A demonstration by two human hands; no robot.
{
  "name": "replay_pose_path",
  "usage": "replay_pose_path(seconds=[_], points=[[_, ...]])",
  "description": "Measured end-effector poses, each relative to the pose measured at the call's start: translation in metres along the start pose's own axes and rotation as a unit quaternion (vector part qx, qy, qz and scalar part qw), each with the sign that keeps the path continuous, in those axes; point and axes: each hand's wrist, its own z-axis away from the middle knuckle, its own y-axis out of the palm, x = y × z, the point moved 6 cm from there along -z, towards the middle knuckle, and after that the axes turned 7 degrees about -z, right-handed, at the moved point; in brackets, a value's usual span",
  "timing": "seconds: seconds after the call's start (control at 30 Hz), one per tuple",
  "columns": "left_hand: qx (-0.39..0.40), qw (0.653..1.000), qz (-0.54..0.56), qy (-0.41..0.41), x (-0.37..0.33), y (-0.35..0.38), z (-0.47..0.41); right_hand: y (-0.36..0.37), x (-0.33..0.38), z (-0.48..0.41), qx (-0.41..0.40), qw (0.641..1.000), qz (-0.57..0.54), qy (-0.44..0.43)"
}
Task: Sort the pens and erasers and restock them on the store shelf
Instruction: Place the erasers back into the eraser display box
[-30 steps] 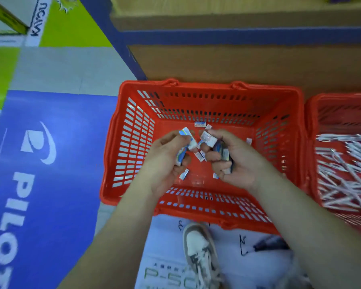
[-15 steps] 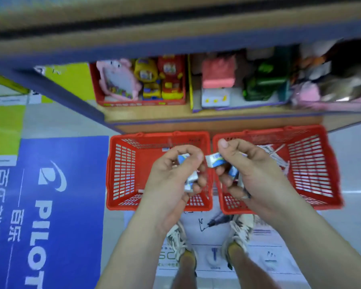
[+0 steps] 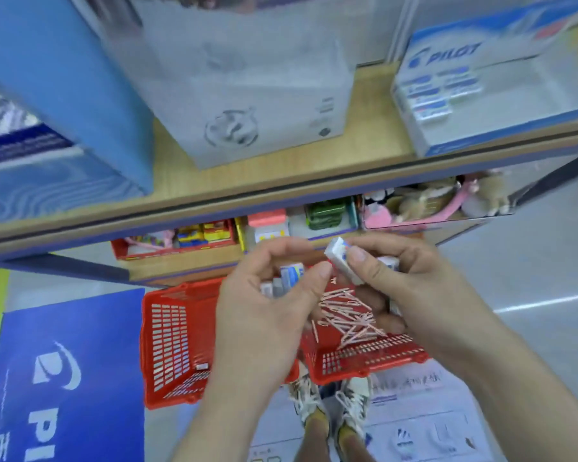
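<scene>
Erasers (image 3: pixel 291 273) gripped in left hand (image 3: pixel 267 315), single eraser (image 3: pixel 342 265) pinched in right hand (image 3: pixel 414 281). Probably best to stack them snug, then reach up to shelf (image 3: pixel 374 121) beyond both hands.

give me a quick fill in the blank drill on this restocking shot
1. The right hand pinches a single white ____.
2. The pens lie in a basket coloured ____.
3. The box on the upper shelf reads ____.
Missing words: eraser; red; PILOT.
</scene>
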Motion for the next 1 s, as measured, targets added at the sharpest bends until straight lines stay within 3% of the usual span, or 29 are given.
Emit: replay_pose_path(seconds=[0.13,0.23,0.33,0.43,0.57,0.8,1.0], points=[[0.117,0.993,-0.003,0.029,-0.030,0.018,-0.019,-0.017,0.034,-0.004,0.015,0.999,0.037,-0.004],[0.136,0.989,-0.005,0.050,-0.044,0.028,-0.031,-0.027,0.055,-0.006,0.014,0.997,0.069,-0.012],[0.114,0.992,0.005,0.058,-0.052,0.038,-0.043,-0.043,0.078,-0.006,-0.019,0.989,0.138,-0.047],[0.099,0.993,0.003,0.064,-0.059,0.055,-0.053,-0.062,0.102,-0.006,-0.062,0.955,0.269,-0.109],[0.079,0.992,-0.026,0.098,-0.074,0.079,-0.066,-0.084,0.129,-0.007,-0.116,0.911,0.366,-0.149],[-0.005,0.975,-0.152,0.164,-0.113,0.115,-0.092,-0.129,0.168,-0.024,-0.151,0.873,0.430,-0.176],[-0.114,0.951,-0.232,0.167,-0.120,0.117,-0.115,-0.157,0.180,-0.056,-0.164,0.803,0.550,-0.161]])
